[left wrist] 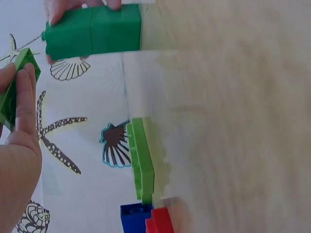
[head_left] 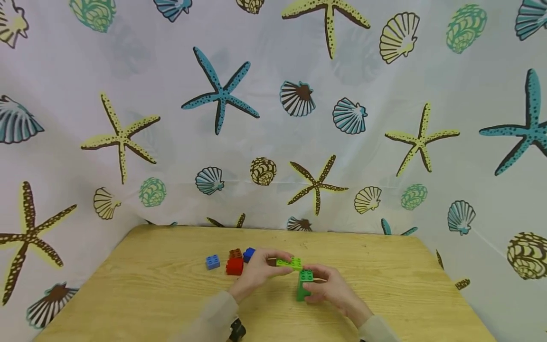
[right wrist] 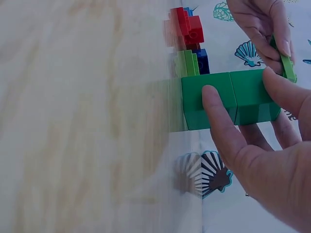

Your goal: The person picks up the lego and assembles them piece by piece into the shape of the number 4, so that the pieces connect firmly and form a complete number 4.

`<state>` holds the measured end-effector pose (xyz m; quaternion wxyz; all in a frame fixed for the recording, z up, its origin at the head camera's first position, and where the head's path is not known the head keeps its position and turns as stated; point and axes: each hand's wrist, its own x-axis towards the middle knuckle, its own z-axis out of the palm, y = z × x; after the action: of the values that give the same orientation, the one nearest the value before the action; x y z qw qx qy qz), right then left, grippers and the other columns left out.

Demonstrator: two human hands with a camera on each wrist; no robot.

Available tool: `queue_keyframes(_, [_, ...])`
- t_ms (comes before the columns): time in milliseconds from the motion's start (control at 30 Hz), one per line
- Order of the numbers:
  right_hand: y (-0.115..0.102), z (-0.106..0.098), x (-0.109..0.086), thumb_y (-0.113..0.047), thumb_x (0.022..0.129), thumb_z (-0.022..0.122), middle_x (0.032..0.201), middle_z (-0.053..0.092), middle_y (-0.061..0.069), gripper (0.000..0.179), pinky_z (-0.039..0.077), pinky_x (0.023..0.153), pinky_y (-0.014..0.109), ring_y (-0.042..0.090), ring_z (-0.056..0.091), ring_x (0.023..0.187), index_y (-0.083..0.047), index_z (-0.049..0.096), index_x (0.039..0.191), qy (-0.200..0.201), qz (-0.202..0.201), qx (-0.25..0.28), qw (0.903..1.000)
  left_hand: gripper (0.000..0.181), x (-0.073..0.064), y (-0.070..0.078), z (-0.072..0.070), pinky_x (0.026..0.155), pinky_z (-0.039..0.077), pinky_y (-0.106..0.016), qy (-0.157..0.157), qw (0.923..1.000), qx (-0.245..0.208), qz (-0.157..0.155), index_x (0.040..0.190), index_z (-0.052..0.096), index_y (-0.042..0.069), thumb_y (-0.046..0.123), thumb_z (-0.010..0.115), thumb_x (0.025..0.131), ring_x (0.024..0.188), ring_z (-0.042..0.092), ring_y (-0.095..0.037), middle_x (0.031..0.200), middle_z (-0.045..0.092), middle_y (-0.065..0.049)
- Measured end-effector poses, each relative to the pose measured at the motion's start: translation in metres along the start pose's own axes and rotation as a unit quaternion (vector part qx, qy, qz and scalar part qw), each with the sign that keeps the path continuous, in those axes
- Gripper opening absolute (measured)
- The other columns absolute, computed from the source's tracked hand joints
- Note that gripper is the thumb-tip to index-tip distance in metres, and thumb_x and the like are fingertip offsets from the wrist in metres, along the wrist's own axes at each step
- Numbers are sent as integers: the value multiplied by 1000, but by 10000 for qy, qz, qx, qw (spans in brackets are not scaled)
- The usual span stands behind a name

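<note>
My left hand [head_left: 259,270] pinches a flat light green brick [head_left: 296,264] between thumb and fingers, held up off the table. In the left wrist view, that light green brick [left wrist: 10,99] is tilted, with its hollow underside partly showing. Two dark green bricks form an upright stack [head_left: 301,290] on the table, studs on top. Around this stack, my right hand [head_left: 333,286] curls its thumb and fingers. The held light green brick is close beside the stack's top, with a gap between them in the right wrist view.
Left of my hands lie a red brick [head_left: 234,267], a light blue brick [head_left: 212,261], a brown brick [head_left: 235,254] and a dark blue brick [head_left: 249,254]. Another light green brick [left wrist: 142,162] lies on the wooden table [head_left: 171,285]. A patterned cloth [head_left: 265,137] hangs behind.
</note>
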<state>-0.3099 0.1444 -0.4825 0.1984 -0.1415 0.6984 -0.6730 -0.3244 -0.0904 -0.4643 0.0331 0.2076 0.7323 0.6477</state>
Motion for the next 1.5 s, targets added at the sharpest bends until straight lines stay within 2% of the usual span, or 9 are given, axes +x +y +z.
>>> queue_keyframes(133, [1, 1, -1, -17, 90, 72, 133, 53, 20, 62, 56, 87, 48, 21, 64, 105, 0, 45, 144, 9, -7, 12, 10000, 22, -6, -1, 10, 81, 56, -25, -80, 9996, -264, 46, 102, 73, 0, 8, 78, 83, 99, 69, -22, 123, 66, -18])
queue_keyframes(400, [1, -1, -2, -17, 90, 71, 131, 56, 17, 56, 56, 87, 48, 22, 64, 106, -1, 50, 139, -73, -34, 48, 10000, 20, -6, -5, 21, 85, 53, -26, -151, 9998, -107, -2, 103, 74, 5, 10, 77, 84, 108, 63, -19, 123, 68, -10])
queue_keyframes(600, [0, -2, 0, -19, 90, 71, 134, 55, 16, 53, 56, 88, 48, 23, 63, 108, -2, 53, 137, -135, -12, -44, 9999, 27, -5, -3, 25, 81, 53, -26, -268, 9996, -48, 58, 111, 72, 5, 10, 76, 85, 104, 62, -19, 124, 66, -14])
queue_keyframes(700, [1, -2, 0, -18, 91, 70, 136, 54, 17, 53, 55, 88, 49, 24, 63, 109, -3, 52, 138, -145, -2, -65, 9999, 28, -6, -1, 27, 77, 53, -24, -277, 9995, 113, 93, 114, 72, 6, 7, 74, 86, 102, 63, -21, 123, 66, -15])
queue_keyframes(800, [1, -3, 0, -19, 92, 70, 138, 52, 18, 52, 55, 89, 48, 26, 62, 112, -2, 52, 137, -177, -8, -63, 9998, 28, -6, 0, 27, 76, 54, -23, -333, 9989, 293, 121, 115, 72, 7, 7, 73, 87, 107, 63, -24, 125, 66, -15])
queue_keyframes(967, [2, -3, 1, -20, 92, 70, 138, 52, 17, 50, 55, 89, 48, 28, 60, 115, -2, 53, 135, -213, -20, -71, 9997, 26, -4, 0, 25, 78, 54, -25, -509, 9962, 690, 145, 115, 73, 14, 13, 72, 89, 115, 58, -24, 127, 64, -12])
queue_keyframes(1300, [3, -4, 1, -19, 93, 69, 137, 53, 17, 57, 55, 90, 47, 29, 60, 116, -1, 46, 142, -249, 3, 3, 9997, 33, 2, -3, 26, 75, 52, -27, -674, 9882, 1361, 198, 123, 69, 16, 18, 72, 90, 108, 57, -19, 128, 62, -4])
queue_keyframes(1500, [3, -5, 1, -17, 92, 69, 138, 53, 18, 60, 55, 90, 48, 27, 60, 115, -1, 44, 144, -263, 5, 21, 9997, 31, 2, 1, 28, 74, 49, -27, -802, 9818, 1706, 234, 122, 70, 23, 20, 71, 91, 105, 53, -16, 119, 61, 2])
